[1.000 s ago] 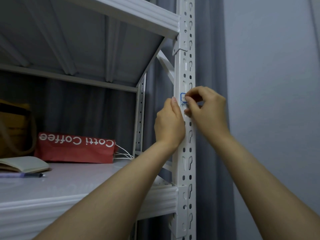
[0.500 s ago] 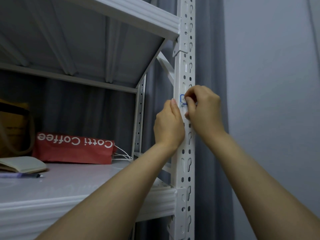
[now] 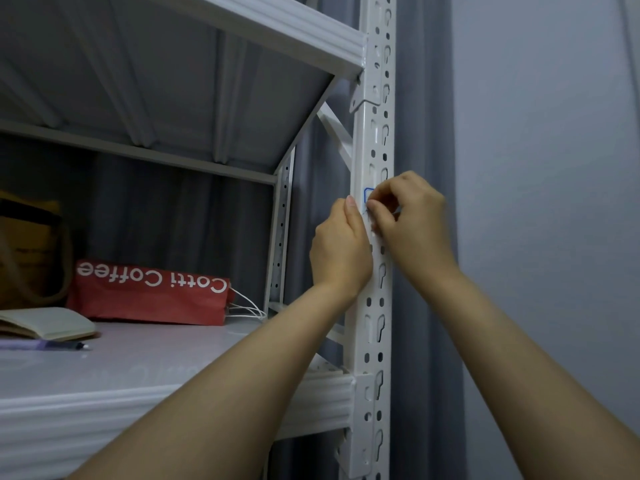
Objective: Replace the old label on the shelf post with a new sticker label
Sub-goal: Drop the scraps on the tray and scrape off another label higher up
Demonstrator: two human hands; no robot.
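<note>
Okay, left to right. Far left on the shelf board (image 3: 156,368): tan bag (image 3: 24,244) at the back, notebook (image 3: 45,323) in front of it, purple pen (image 3: 45,345) lying just beside the notebook's front edge. Next, red paper bag (image 3: 149,292) printed "Cotti Coffee" (text upside down from here), lying on its side, white cords (image 3: 247,306) trailing from its right end. Behind that, rear post (image 3: 282,220), perforated, upright.

Then left hand (image 3: 341,251): grip wrapped round the left edge of the shelf post (image 3: 375,323), thumb pointing up along it, fingers hidden behind the metal. Label (image 3: 367,195) stuck on the post's front face, just above that thumb, blue outline, mostly covered.

Right hand (image 3: 412,223): grip narrow, thumb and forefinger pinching at the label's lower right part, other fingers curled. Lifted or flat at that corner: can't tell.

Right of the post: grey curtain (image 3: 422,98), then plain wall (image 3: 554,168).
</note>
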